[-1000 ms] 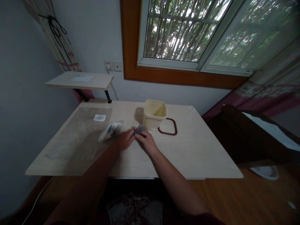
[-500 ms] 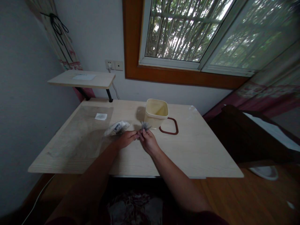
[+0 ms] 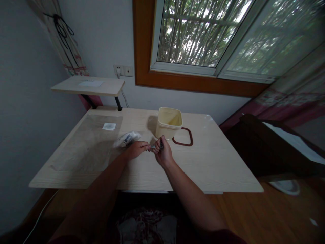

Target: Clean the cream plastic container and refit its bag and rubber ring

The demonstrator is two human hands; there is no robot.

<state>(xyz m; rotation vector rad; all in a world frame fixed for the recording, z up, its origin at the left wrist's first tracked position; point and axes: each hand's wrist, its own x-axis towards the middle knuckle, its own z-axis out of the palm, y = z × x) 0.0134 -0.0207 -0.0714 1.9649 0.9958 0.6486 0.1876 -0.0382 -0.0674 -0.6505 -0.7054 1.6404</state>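
Pictured above a pale worktop [image 3: 210, 162], right of a clear plastic sheet [image 3: 85, 144], just in front of a cream tub [image 3: 168, 130] and beside a white packet [image 3: 125, 139]. Clamping, with the curled grip of the right hand [image 3: 164, 153] and the pinched grip of the left hand [image 3: 137, 149], left of a reddish-brown ring [image 3: 186, 145], onto a small grey bundle [image 3: 153, 146] partly hidden between the two.

A home room, with floral curtains [image 3: 291, 96] and wood floor [image 3: 243, 213].

Dim — daylight from window [image 3: 203, 37] — soft shadows.
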